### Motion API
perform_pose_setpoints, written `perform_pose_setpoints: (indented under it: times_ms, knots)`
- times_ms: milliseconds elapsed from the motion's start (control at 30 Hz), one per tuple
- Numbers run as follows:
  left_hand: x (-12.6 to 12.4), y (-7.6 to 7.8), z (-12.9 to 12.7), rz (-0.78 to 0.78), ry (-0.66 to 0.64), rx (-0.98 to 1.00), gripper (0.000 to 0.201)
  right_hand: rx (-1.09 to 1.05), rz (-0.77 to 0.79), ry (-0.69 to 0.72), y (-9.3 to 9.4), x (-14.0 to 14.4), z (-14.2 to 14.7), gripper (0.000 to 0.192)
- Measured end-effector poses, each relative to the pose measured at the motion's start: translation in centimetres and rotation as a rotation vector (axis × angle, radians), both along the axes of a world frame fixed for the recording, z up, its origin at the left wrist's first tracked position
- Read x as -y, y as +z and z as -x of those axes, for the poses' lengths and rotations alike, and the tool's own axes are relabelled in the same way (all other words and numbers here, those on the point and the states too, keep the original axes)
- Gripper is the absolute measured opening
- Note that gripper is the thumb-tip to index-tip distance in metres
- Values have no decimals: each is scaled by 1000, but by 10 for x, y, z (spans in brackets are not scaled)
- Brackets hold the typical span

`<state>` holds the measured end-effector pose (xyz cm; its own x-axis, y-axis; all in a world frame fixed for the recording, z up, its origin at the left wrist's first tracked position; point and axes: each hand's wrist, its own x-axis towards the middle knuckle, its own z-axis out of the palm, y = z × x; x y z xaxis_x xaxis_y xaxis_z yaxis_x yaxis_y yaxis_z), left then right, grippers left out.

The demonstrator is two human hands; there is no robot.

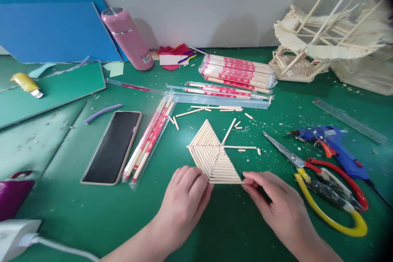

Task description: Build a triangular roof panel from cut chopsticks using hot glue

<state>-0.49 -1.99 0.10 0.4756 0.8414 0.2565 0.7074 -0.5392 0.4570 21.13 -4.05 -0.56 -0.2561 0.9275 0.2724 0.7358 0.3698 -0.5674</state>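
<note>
Both hands rest half-curled: left hand (184, 200) and right hand (276, 204) fingertips touch the stick panel (213, 153), gripping nothing; wrapper print is unreadable.

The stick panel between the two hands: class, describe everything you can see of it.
The stick panel is a flat piece of pale wooden sticks laid side by side, in sections that slant different ways and meet along lines near its middle. Its outline is angular, pointed at the top and wider towards the bottom edge. It lies flat on the green mat. The left hand touches its lower left edge, and the right hand touches its lower right corner with the fingertips.
</note>
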Motion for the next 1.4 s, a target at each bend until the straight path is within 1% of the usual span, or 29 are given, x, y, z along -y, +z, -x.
perform_pose_setpoints:
  times_ms: [167,267,400,700,1033,1300,1400]
  knots:
    - [0,-1,1,-3,-6,1,5,-12,66,46,2,-4,-3,17]
    - [0,0,1,-4,-11,3,5,-21,80,56,3,-5,-3,14]
    - [1,0,1,5,-17,8,6,-33,84,47,3,-6,-5,10]
    - [1,-2,0,-2,-7,22,6,-23,84,56,1,-5,-5,10]
    - [1,-2,0,-25,-15,69,9,-40,36,48,-2,-5,-4,15]
    - [1,-4,3,-9,-24,77,13,-90,91,64,2,-5,-4,24]
    - [0,-5,3,-6,-23,82,14,-88,92,67,3,-6,-3,24]
